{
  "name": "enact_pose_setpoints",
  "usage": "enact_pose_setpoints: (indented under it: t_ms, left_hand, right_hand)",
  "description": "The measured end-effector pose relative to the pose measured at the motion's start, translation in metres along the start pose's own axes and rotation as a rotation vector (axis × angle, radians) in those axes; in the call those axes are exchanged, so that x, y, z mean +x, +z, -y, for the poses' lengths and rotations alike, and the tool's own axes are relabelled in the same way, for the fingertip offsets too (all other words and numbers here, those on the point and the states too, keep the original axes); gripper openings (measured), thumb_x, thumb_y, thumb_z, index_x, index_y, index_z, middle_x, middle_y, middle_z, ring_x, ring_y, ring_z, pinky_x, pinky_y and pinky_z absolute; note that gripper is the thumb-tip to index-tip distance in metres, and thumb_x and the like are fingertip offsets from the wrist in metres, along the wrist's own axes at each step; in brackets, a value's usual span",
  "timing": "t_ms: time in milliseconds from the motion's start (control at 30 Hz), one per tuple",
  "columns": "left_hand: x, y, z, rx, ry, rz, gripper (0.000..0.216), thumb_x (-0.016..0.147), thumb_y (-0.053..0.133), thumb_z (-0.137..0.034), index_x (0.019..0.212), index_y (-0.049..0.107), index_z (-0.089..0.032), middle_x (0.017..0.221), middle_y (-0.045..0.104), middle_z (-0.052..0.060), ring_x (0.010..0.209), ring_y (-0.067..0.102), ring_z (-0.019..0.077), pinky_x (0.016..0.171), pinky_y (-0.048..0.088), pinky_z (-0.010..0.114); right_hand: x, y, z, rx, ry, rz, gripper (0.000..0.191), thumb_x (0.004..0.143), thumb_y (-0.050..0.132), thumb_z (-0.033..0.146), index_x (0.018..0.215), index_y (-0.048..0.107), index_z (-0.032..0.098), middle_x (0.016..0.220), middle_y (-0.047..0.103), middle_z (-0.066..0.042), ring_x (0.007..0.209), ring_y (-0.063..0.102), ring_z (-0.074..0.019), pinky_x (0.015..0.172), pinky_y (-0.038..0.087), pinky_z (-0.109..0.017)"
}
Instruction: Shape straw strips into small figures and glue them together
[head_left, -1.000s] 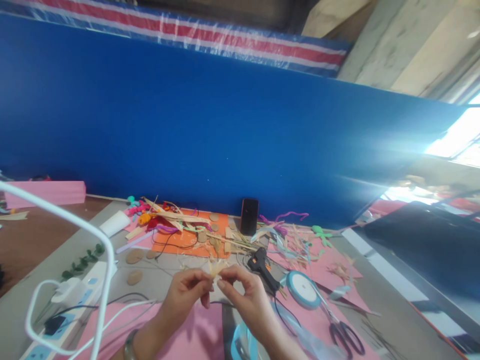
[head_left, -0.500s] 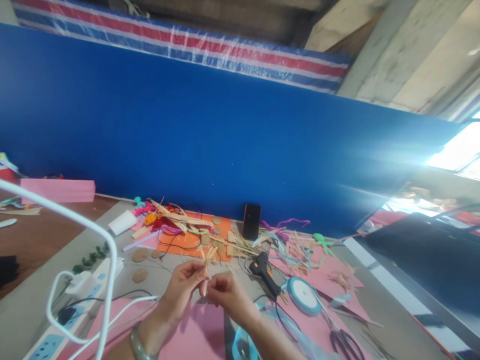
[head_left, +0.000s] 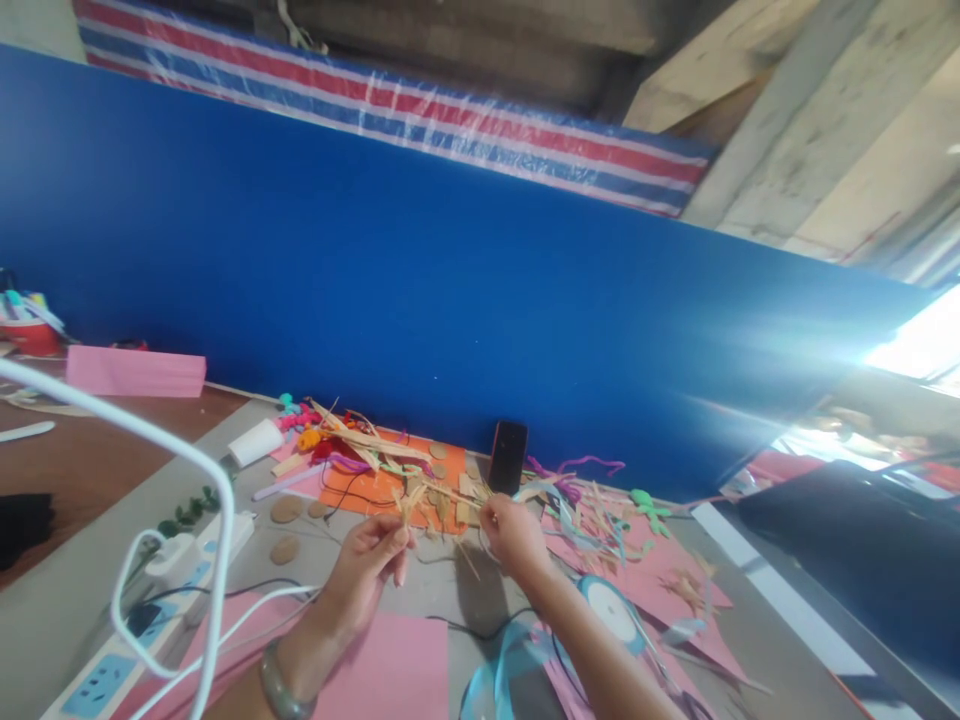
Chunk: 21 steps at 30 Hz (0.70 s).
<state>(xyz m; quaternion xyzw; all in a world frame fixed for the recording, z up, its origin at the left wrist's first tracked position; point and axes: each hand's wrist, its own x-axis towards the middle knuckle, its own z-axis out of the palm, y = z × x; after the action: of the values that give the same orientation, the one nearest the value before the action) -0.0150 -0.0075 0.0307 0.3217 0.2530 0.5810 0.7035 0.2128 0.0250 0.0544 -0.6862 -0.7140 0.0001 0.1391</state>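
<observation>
My left hand is pinched shut on a small bundle of dry straw strips, held upright above the grey table. My right hand has reached forward to the pile of straw strips lying on the orange sheet. Its fingers are closed around one thin straw there. A black phone leans against the blue wall just beyond my right hand. A metal bangle sits on my left wrist.
A white power strip with white cables lies at the left. Pink paper sheets lie near me and to the right. A roll of light blue ribbon sits under my right forearm. Coloured pipe cleaners and brown discs lie about.
My right hand let go of the bundle and moved forward to the straw pile. My left hand kept the bundle. The camera tilted upward and the glue gun is now hidden.
</observation>
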Motion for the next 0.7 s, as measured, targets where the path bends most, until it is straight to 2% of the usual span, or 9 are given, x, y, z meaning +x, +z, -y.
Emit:
enact_pose_setpoints:
  t_ms: [167,300,400,533,600,667,700]
  left_hand:
    - [-0.001,0.004,-0.004,0.030,-0.008,-0.033,0.033,0.062,0.082,-0.039,0.067,0.064,-0.012,0.061,0.064,-0.001,0.034,0.037,-0.0005,0.037,0.024,0.015]
    - [-0.003,0.005,-0.005,0.057,-0.017,-0.014,0.035,0.060,0.082,-0.043,0.066,0.064,-0.012,0.053,0.060,-0.003,0.033,0.037,0.0006,0.037,0.027,0.015]
    - [-0.002,0.005,-0.002,0.087,-0.013,0.029,0.035,0.062,0.080,-0.044,0.063,0.065,-0.012,0.047,0.054,-0.005,0.034,0.039,0.0020,0.037,0.029,0.015]
    - [-0.004,0.005,0.002,0.148,0.046,0.089,0.032,0.065,0.078,-0.043,0.065,0.067,-0.013,0.050,0.056,-0.003,0.034,0.043,0.0038,0.037,0.031,0.017]
    - [-0.007,0.007,0.001,0.208,0.088,0.124,0.031,0.068,0.076,-0.042,0.064,0.068,-0.013,0.048,0.054,-0.003,0.035,0.044,0.0054,0.038,0.034,0.018]
    - [-0.010,0.009,0.000,0.280,0.137,0.157,0.029,0.072,0.073,-0.040,0.063,0.068,-0.013,0.047,0.052,-0.003,0.037,0.047,0.0070,0.040,0.038,0.019]
    - [-0.012,0.010,0.000,0.314,0.161,0.166,0.028,0.073,0.072,-0.038,0.062,0.067,-0.013,0.048,0.052,-0.003,0.039,0.048,0.0076,0.041,0.039,0.019]
  right_hand:
    - [0.018,-0.017,-0.014,-0.215,-0.005,-0.052,0.023,0.082,0.048,0.006,0.070,0.065,0.015,0.076,0.066,-0.010,0.073,0.061,-0.0215,0.071,0.032,-0.032]
    - [0.030,-0.033,-0.029,-0.302,0.018,-0.110,0.026,0.080,0.043,-0.003,0.076,0.065,0.009,0.082,0.066,-0.018,0.079,0.061,-0.0259,0.077,0.030,-0.037]
    - [0.038,-0.041,-0.032,-0.288,0.023,-0.149,0.026,0.081,0.042,-0.002,0.075,0.065,0.009,0.080,0.066,-0.018,0.075,0.060,-0.0251,0.074,0.031,-0.037]
    - [0.039,-0.037,-0.012,-0.149,-0.066,-0.133,0.021,0.085,0.050,0.017,0.069,0.064,0.016,0.069,0.066,-0.006,0.062,0.057,-0.0176,0.064,0.033,-0.029]
    - [0.031,-0.033,0.004,-0.063,-0.139,-0.096,0.028,0.087,0.050,0.025,0.063,0.062,0.017,0.060,0.062,-0.001,0.055,0.054,-0.0138,0.057,0.034,-0.025]
    - [0.019,-0.030,0.019,0.000,-0.215,-0.063,0.034,0.089,0.046,0.027,0.060,0.061,0.018,0.061,0.062,-0.001,0.056,0.054,-0.0132,0.059,0.036,-0.024]
    - [0.012,-0.031,0.025,0.033,-0.261,-0.045,0.030,0.089,0.047,0.027,0.065,0.064,0.018,0.069,0.065,-0.002,0.062,0.057,-0.0139,0.064,0.039,-0.025]
